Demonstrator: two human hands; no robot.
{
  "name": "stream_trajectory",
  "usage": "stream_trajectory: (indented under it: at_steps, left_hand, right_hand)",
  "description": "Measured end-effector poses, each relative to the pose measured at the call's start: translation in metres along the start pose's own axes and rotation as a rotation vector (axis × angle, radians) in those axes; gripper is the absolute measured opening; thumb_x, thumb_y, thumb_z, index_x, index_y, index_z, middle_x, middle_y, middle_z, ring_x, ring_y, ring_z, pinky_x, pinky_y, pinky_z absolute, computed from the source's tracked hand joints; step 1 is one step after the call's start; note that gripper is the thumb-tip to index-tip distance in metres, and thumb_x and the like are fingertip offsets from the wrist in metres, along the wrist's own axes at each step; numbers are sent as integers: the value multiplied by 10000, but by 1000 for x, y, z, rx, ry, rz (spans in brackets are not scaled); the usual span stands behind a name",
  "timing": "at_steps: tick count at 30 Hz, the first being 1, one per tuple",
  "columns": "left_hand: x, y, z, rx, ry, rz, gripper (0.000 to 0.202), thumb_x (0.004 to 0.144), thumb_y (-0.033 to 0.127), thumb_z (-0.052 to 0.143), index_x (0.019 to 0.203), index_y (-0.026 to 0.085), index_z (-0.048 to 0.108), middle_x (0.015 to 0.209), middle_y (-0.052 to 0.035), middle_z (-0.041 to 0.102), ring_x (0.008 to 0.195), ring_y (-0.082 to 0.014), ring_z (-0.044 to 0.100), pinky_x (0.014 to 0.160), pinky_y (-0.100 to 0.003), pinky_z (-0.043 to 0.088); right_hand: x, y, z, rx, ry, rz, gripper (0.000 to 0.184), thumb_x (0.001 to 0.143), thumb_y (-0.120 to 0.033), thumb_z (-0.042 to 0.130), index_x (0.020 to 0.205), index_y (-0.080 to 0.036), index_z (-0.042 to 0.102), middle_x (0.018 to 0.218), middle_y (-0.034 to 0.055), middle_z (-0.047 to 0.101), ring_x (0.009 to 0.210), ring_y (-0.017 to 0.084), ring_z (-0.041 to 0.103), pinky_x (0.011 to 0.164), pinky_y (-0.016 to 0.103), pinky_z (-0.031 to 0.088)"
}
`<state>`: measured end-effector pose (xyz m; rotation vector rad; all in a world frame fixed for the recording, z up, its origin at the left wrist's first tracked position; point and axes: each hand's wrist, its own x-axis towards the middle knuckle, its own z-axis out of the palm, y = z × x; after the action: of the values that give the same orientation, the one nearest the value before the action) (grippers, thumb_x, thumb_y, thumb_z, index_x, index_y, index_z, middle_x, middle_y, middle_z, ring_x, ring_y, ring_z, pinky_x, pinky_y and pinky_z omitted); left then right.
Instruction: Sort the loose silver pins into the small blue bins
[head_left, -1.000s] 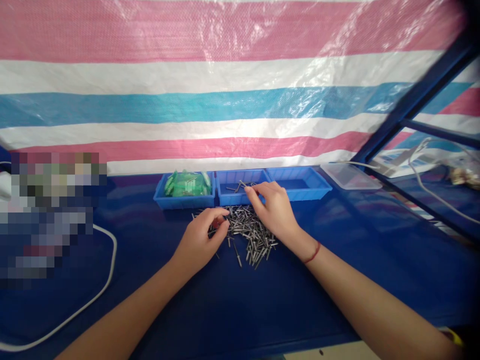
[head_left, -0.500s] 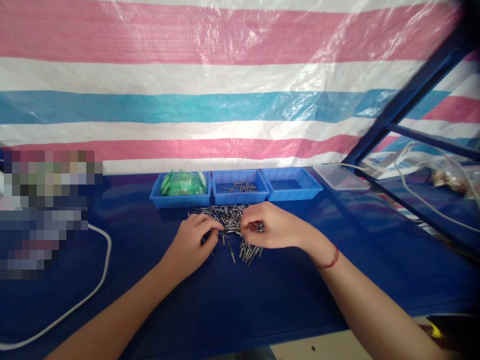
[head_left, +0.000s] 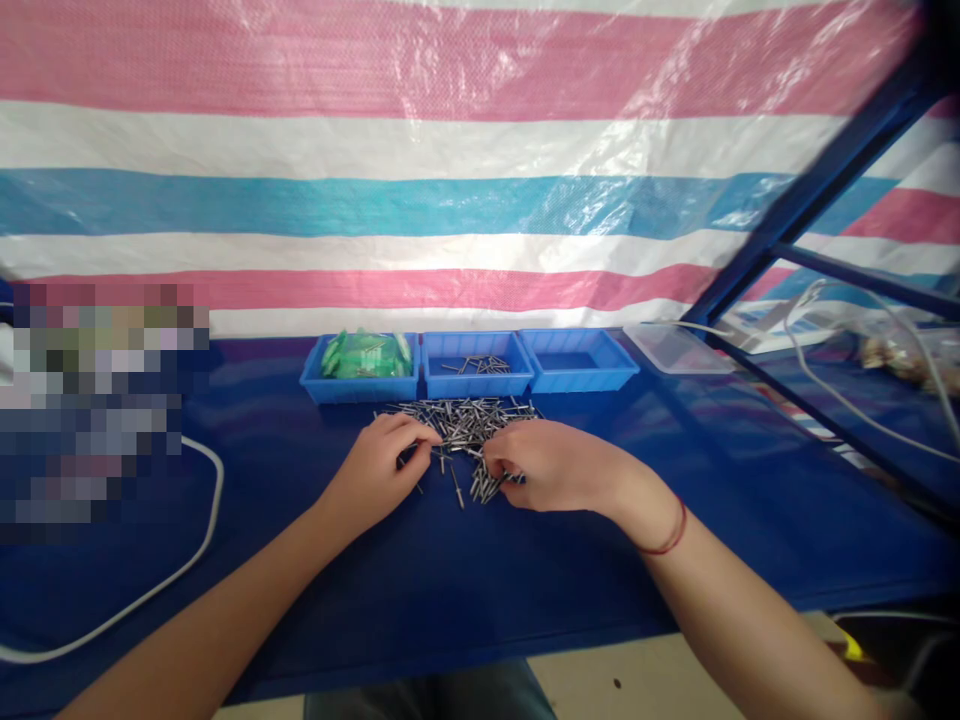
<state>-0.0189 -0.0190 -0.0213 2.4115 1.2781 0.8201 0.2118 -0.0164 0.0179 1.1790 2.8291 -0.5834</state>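
Observation:
A loose pile of metal blind rivets (head_left: 466,425) lies on the blue table in front of the bins. My left hand (head_left: 386,455) rests at the pile's left edge, thumb and forefinger drawn together; whatever is between them is too small to make out. On the right side of the pile, my right hand (head_left: 559,465) points down with curled fingers, its fingertips among the rivets. What those fingertips hold is hidden. A single rivet (head_left: 457,490) lies a little nearer to me, between the hands.
Behind the pile stand a blue bin with green packets (head_left: 367,357), a blue bin with some rivets (head_left: 480,385) and a third blue bin (head_left: 577,378). A clear plastic lid (head_left: 675,350) lies to their right. White cable (head_left: 217,490) curves at left; a blue metal frame (head_left: 817,190) rises at right.
My right hand has moved slightly down and nearer to me, its fingers lower among the rivets. My left hand stays almost in place. The whole view has shifted a little.

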Motion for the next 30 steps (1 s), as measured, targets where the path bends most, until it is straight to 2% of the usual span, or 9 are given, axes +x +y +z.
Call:
stream_trajectory:
  at_steps: [6, 9, 13, 18, 25, 30]
  left_hand:
    - [1, -1, -1, 8, -34, 39, 195, 891, 229, 471, 926, 217, 663, 930, -27, 683, 884, -185, 600, 827, -328, 435]
    - [2, 0, -1, 14, -36, 58, 198, 891, 236, 469, 925, 211, 662, 932, -32, 686, 889, -188, 601, 833, -333, 440]
    - [3, 7, -1, 27, -23, 111, 191, 876, 253, 499, 971, 209, 659, 939, -39, 686, 909, -195, 596, 863, -347, 437]
    - [6, 16, 4, 4, -22, 171, 221, 869, 294, 536, 1039, 197, 638, 1014, -59, 676, 970, -211, 584, 897, -354, 430]
    - [9, 18, 12, -85, -8, 91, 209, 901, 343, 513, 923, 188, 651, 884, -31, 678, 849, -182, 614, 799, -302, 449]
    - [9, 19, 14, -85, 31, 80, 231, 914, 348, 489, 865, 187, 646, 821, -23, 662, 790, -168, 600, 765, -287, 447]
  right_hand:
    - [2, 1, 2, 26, 5, 2, 52, 655, -144, 572, 699, -174, 569, 709, 26, 616, 637, 143, 518, 592, 261, 341]
    - [1, 4, 0, 91, 47, -73, 44, 651, -131, 577, 659, -172, 563, 655, -1, 577, 584, 118, 489, 576, 251, 343]
    - [2, 9, -4, 284, 152, -201, 38, 710, -144, 560, 700, -169, 586, 652, -26, 552, 599, 101, 505, 583, 227, 373]
    - [10, 11, 6, 545, 316, -215, 79, 776, -186, 560, 831, -148, 603, 648, -33, 554, 561, 80, 481, 545, 205, 382]
    - [18, 6, 14, 674, 471, -205, 144, 843, -288, 567, 839, -149, 603, 611, -43, 514, 512, 67, 395, 485, 203, 323]
    - [21, 6, 17, 688, 566, -197, 188, 834, -344, 606, 848, -156, 603, 648, -34, 504, 544, 76, 390, 509, 219, 335]
